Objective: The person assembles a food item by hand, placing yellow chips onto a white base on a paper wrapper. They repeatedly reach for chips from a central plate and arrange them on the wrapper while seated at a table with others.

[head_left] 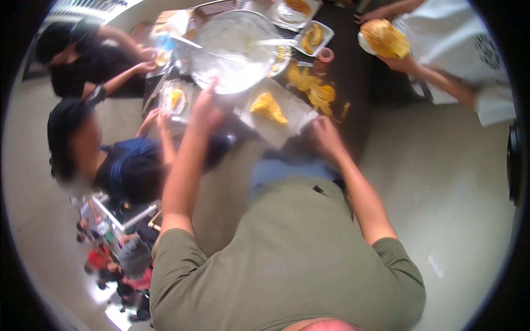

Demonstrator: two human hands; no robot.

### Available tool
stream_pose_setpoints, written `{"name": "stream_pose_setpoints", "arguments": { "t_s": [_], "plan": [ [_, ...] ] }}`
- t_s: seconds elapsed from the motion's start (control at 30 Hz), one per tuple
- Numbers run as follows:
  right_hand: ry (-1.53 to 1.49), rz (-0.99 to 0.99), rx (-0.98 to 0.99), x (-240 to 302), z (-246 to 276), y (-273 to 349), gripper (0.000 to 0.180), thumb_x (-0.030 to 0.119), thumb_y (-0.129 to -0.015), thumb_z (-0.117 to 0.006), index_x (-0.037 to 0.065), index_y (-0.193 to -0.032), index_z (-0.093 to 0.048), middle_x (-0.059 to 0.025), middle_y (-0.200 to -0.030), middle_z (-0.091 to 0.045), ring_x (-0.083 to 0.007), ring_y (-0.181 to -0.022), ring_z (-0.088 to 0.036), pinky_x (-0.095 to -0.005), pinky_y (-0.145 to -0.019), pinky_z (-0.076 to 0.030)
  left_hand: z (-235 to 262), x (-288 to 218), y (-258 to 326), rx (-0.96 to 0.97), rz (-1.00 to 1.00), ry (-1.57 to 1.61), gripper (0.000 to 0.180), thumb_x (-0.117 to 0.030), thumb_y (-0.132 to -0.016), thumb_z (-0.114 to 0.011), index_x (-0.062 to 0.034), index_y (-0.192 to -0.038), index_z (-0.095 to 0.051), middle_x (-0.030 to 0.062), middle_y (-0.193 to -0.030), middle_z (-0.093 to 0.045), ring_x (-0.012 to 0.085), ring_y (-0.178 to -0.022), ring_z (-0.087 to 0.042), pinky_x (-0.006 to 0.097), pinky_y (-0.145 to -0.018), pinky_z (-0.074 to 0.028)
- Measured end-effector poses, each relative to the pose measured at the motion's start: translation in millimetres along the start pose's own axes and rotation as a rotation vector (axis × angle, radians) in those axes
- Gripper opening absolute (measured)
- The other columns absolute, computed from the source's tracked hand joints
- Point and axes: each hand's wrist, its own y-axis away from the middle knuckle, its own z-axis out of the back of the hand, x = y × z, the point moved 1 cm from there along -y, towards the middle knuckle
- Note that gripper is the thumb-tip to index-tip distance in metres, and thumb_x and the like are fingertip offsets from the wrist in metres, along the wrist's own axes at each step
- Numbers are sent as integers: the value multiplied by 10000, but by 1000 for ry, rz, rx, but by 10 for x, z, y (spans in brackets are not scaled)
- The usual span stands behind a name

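Note:
A folded yellow piece of food (269, 107) lies on a white sheet of paper (280, 134) at the near edge of the dark table. My left hand (205, 109) is at the near-left rim of a large round metal bowl (234, 90), one finger pointing up at the rim. Motion blurs it, so its grip is unclear. At the sheet's right corner, my right hand (327, 135) is closed with curled fingers on the paper. White matter coats the bowl's inside, and white-handled utensils (276, 42) rest across it.
Yellow peel-like pieces (312, 88) lie right of the paper, near a reddish jar (324, 59). Beyond is a white tray (326, 33) with yellow slices. Two people work on the left, one by a smaller sheet with food (176, 99). Another person holds a golden-brown round food (385, 38) at right.

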Motion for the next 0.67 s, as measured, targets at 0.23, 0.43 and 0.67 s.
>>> {"name": "stream_pose_setpoints", "arguments": {
  "t_s": [0.23, 0.43, 0.67],
  "plan": [
    [-79, -5, 122, -315, -39, 113, 388, 419, -1107, -650, 73, -1283, -662, -70, -983, -703, -143, -905, -671, -327, -823, -561, 96, 760, 1016, -170, -25, -29, 528, -335, -1133, -612, -12, -1539, -515, 169, -1495, -640, 345, -1355, -642, 594, -1157, -525],
    [-172, 89, 300, 611, -427, 334, 395, 388, -1131, -621, 38, -1312, -649, -13, -999, -667, -106, -835, -616, -295, -757, -538, 407, 1355, 1933, -165, -101, 186, 516, -337, -1155, -562, 1, -1542, -510, 155, -1506, -634, 321, -1362, -637, 567, -1177, -506],
    [-230, -58, 559, 1236, -1206, 554, 545, 370, -1146, -555, 33, -1572, -510, -96, -1410, -625, -187, -1261, -595, -338, -1066, -490, 674, 2176, 3218, -452, -197, 454, 523, -312, -1149, -586, 9, -1553, -499, 157, -1478, -655, 331, -1371, -632, 544, -1177, -506]
  ]
}}
